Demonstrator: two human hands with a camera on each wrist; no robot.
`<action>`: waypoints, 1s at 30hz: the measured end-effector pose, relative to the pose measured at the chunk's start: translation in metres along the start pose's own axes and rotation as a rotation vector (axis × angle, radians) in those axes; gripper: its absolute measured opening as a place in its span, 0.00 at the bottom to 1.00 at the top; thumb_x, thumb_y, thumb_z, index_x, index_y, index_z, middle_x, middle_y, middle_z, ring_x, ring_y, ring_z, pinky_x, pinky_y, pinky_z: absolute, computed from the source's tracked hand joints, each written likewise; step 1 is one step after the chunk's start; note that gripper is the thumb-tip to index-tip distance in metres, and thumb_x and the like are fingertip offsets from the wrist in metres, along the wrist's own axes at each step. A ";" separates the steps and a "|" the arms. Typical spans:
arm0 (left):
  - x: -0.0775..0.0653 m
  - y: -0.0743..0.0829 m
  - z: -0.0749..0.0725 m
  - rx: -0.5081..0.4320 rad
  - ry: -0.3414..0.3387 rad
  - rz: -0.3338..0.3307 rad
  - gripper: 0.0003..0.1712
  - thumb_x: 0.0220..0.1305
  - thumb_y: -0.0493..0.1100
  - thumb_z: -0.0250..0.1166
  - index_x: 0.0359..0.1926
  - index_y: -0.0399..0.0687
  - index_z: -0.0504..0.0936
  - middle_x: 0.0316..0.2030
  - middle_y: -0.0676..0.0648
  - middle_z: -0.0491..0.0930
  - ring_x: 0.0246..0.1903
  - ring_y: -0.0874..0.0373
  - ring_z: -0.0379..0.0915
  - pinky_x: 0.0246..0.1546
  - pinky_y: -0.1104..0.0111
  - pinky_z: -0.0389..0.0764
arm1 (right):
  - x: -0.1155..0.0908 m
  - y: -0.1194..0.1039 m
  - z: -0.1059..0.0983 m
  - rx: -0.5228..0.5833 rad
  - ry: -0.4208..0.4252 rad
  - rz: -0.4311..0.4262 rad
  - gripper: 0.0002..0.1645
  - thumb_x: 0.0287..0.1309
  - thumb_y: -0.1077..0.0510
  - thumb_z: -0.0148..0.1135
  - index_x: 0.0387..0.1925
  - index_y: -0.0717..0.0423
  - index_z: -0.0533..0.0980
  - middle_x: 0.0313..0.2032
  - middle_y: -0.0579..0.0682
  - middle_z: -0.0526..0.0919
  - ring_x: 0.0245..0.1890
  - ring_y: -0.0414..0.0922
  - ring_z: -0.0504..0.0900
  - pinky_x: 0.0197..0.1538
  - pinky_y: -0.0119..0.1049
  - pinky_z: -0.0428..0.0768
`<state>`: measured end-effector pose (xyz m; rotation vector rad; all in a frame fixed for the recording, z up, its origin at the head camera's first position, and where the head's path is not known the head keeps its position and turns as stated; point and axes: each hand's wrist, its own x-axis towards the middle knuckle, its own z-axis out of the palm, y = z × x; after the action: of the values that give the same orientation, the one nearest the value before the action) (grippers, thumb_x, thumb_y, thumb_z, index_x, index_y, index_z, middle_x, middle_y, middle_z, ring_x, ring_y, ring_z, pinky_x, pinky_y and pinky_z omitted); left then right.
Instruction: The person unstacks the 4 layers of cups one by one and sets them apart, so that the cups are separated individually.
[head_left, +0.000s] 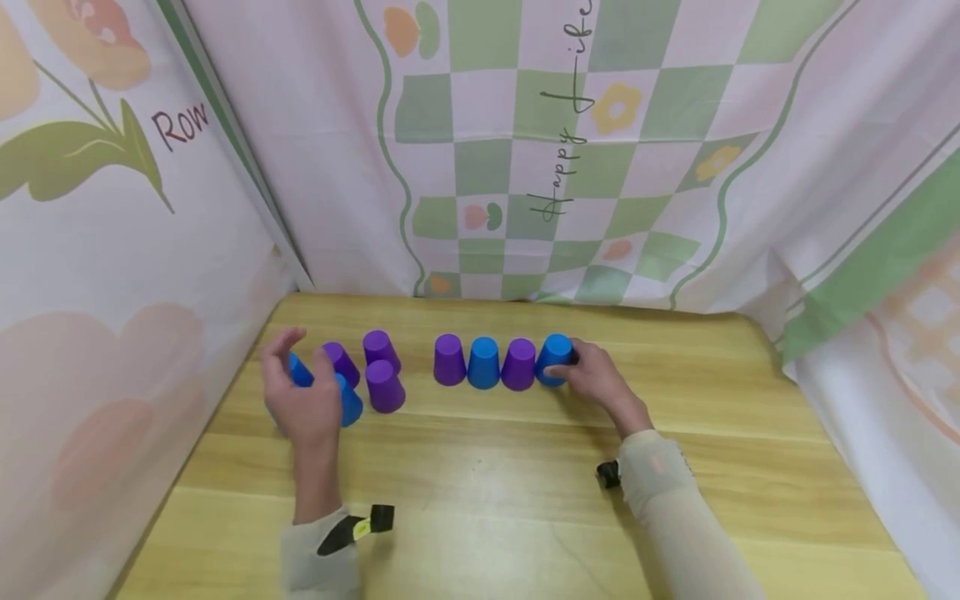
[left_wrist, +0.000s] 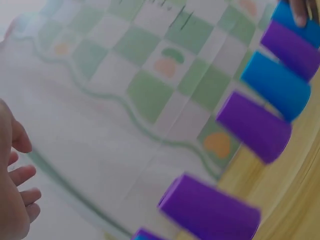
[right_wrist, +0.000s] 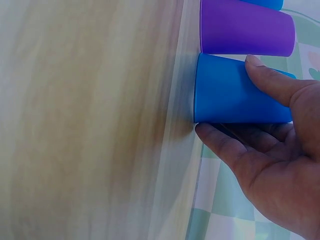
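Note:
My right hand (head_left: 598, 379) holds an upside-down blue cup (head_left: 557, 354) at the right end of a row on the table. In the right wrist view its thumb (right_wrist: 272, 80) lies on one side of the cup, with the fingers along the other. Beside that cup stand a purple cup (head_left: 519, 365), another blue cup (head_left: 483, 363) and a further purple cup (head_left: 449, 360). My left hand (head_left: 306, 404) hovers over the left group with its fingers loosely bent and nothing in them. It partly hides a blue cup (head_left: 350, 403) and a second blue cup (head_left: 300, 372).
Three purple cups, one at the front (head_left: 386, 388), stand to the right of my left hand. The wooden table (head_left: 480, 500) meets a checkered curtain (head_left: 547, 167) at the back and a printed cloth wall (head_left: 135, 333) on the left.

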<state>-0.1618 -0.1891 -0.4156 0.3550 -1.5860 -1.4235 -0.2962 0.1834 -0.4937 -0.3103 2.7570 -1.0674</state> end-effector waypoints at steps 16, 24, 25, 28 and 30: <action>-0.057 -0.038 0.080 -0.076 -0.430 -0.174 0.29 0.67 0.28 0.63 0.67 0.49 0.75 0.64 0.48 0.78 0.68 0.54 0.70 0.75 0.58 0.69 | -0.003 -0.005 0.000 0.011 -0.012 0.005 0.31 0.68 0.49 0.70 0.62 0.66 0.76 0.59 0.68 0.83 0.59 0.64 0.82 0.63 0.61 0.81; -0.065 -0.052 0.101 0.007 -0.468 -0.213 0.36 0.65 0.29 0.67 0.73 0.46 0.70 0.70 0.44 0.74 0.72 0.50 0.66 0.77 0.55 0.66 | -0.001 -0.002 0.000 0.002 -0.005 0.004 0.30 0.68 0.48 0.70 0.60 0.65 0.76 0.58 0.68 0.83 0.59 0.63 0.82 0.63 0.61 0.81; -0.064 -0.054 0.104 0.021 -0.471 -0.225 0.37 0.65 0.29 0.67 0.73 0.46 0.69 0.71 0.44 0.73 0.73 0.49 0.66 0.77 0.54 0.66 | -0.001 -0.002 0.000 0.000 -0.005 0.003 0.30 0.68 0.48 0.70 0.60 0.65 0.76 0.58 0.68 0.83 0.59 0.63 0.82 0.63 0.61 0.81; -0.063 -0.062 0.110 0.055 -0.480 -0.244 0.39 0.64 0.29 0.68 0.74 0.46 0.68 0.71 0.41 0.72 0.73 0.48 0.65 0.77 0.53 0.66 | -0.001 -0.001 0.000 0.001 -0.003 0.011 0.30 0.68 0.48 0.70 0.60 0.65 0.76 0.58 0.67 0.83 0.59 0.63 0.82 0.64 0.60 0.81; -0.064 -0.069 0.114 0.072 -0.490 -0.254 0.40 0.63 0.29 0.69 0.74 0.46 0.67 0.71 0.40 0.72 0.73 0.46 0.65 0.77 0.52 0.65 | -0.001 -0.001 0.001 0.000 -0.002 0.011 0.29 0.68 0.48 0.70 0.60 0.65 0.76 0.58 0.67 0.83 0.59 0.63 0.82 0.64 0.60 0.81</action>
<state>-0.2425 -0.0920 -0.4918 0.2682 -2.0463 -1.7437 -0.2953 0.1828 -0.4936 -0.2955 2.7541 -1.0639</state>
